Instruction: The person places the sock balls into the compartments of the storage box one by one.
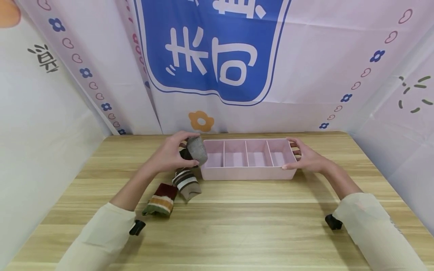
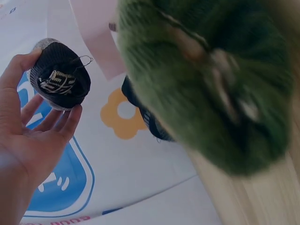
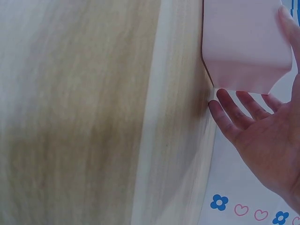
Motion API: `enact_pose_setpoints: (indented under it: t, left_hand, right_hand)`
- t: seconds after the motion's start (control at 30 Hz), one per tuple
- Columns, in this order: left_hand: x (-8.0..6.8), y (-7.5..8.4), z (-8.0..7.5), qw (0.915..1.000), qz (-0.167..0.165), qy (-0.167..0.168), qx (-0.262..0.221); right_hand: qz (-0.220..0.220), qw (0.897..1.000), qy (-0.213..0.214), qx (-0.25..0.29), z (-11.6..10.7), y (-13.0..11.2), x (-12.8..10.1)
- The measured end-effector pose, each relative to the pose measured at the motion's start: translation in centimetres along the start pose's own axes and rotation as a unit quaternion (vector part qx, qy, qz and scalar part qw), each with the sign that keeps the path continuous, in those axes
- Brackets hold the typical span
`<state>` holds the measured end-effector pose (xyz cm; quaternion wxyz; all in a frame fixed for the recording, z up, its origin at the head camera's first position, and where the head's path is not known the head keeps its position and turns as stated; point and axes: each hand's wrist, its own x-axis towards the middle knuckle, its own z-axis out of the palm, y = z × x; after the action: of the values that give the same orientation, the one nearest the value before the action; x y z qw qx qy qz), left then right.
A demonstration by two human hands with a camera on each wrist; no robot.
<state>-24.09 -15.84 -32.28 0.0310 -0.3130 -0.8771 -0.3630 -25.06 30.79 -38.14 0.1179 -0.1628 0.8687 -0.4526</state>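
Note:
My left hand (image 1: 169,152) pinches a rolled grey sock (image 1: 197,151) between thumb and fingers, just off the left end of a pink divided box (image 1: 247,173). The left wrist view shows the sock's dark ribbed cuff (image 2: 52,96) with a patterned patch inside. At the box's right end, my right hand (image 1: 310,157) grips the corners, thumb at the front and fingers at the back. Below my left hand lie a brown-and-white striped rolled sock (image 1: 188,185) and a red, orange and green one (image 1: 161,200). That green end (image 2: 197,103) looms blurred in the left wrist view.
Several compartments, split by thin dividers, make up the box, which stands on a wood-grain table (image 1: 244,226) near its back edge. A printed white cloth (image 1: 305,75) hangs behind, with more cloth at both sides. Black straps (image 1: 137,227) show at the wrists.

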Motion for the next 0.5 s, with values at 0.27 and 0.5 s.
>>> enact_pose_setpoints:
  t: [0.27,0.5]
  left_hand:
    - [1.3,0.5,1.1,0.9988,0.005,-0.007,-0.049]
    - [2.1,0.8,2.0,0.9980,0.013,-0.011,-0.062]
  right_hand:
    - [0.001,1.000,0.004,0.005,0.0,0.2,0.1]
    - [0.000,1.000,0.003,0.005,0.1,0.2,0.2]
